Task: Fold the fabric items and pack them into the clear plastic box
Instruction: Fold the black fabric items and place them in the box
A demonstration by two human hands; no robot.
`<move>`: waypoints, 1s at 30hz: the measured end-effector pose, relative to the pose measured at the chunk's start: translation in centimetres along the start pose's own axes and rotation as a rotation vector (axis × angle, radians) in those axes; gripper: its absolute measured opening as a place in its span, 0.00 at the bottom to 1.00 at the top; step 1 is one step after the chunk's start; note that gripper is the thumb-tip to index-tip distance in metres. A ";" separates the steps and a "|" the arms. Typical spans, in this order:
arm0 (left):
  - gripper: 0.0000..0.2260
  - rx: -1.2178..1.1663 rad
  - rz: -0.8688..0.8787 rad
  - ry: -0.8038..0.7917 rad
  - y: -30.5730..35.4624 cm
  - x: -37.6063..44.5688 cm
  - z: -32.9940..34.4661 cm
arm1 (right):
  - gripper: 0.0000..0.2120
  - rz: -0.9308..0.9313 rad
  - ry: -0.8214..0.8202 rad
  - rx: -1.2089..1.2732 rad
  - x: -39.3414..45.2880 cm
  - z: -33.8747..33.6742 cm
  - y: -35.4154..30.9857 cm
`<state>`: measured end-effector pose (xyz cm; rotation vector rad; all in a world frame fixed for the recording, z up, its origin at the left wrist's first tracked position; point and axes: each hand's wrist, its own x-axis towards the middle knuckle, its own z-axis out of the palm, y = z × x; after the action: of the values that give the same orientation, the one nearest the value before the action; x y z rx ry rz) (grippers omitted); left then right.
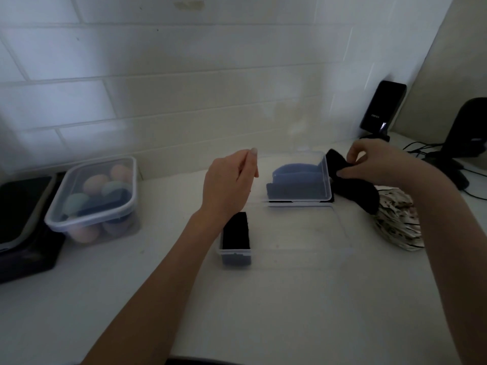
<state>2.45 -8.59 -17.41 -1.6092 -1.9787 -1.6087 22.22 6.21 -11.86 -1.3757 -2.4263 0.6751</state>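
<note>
At right of centre the right hand point(369, 164) pinches a black fabric piece point(353, 188) just beside the clear plastic box point(340, 233), whose left end already holds a folded black item point(235, 230). The left hand point(229, 180) hovers above it, fingers relaxed, holding nothing. Best bring both hands to the cloth — fold it narrow, then stand it beside the first.
</note>
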 end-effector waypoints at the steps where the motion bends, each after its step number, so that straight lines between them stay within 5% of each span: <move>1: 0.20 -0.005 0.002 -0.003 0.0 0.0 0.0 | 0.12 -0.010 0.052 0.020 0.0 -0.2 -0.1; 8: 0.16 -0.203 -0.060 -0.116 0.5 0.0 -0.1 | 0.12 -0.162 0.183 0.393 -2.0 0.3 -3.6; 13: 0.11 -0.482 -0.276 -0.301 1.1 0.3 0.2 | 0.14 -0.259 -0.109 0.554 -2.8 3.1 -5.5; 20: 0.04 -0.551 -0.362 -0.258 0.6 0.8 0.0 | 0.09 -0.385 -0.333 0.640 -2.8 4.5 -5.7; 27: 0.08 -0.714 -0.515 -0.207 0.8 1.3 -0.5 | 0.26 -0.548 -0.301 0.465 -2.2 5.2 -5.3; 30: 0.08 -0.806 -0.543 -0.232 0.6 1.5 -0.8 | 0.26 -0.650 -0.197 0.325 -2.2 5.7 -5.3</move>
<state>1.90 -8.35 -15.72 -1.5848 -2.1439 -2.8217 16.87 0.52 -13.99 -0.3696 -2.5393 0.9872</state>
